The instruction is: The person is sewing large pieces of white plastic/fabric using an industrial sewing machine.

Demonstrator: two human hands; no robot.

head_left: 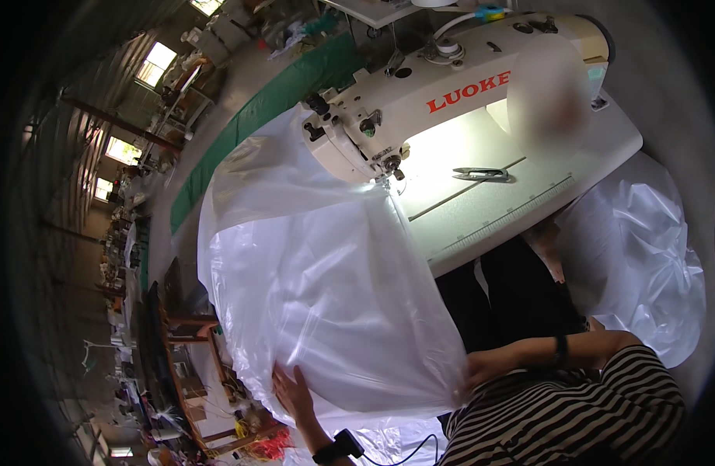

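Note:
A large translucent white plastic sheet spreads from under the sewing machine's needle down over the table edge to my lap. My left hand lies on the sheet's lower left part, fingers stretched out and apart. At the sheet's right edge, beside my striped shirt, my right hand is closed on the gathered plastic; its fingertips are partly hidden. The cream-coloured sewing machine stands above the sheet with its lamp lit.
Thread snips lie on the machine bed, right of the needle. More crumpled plastic hangs at the right. A green strip runs behind the machine. Left of me stand a wooden frame and red tangled strands.

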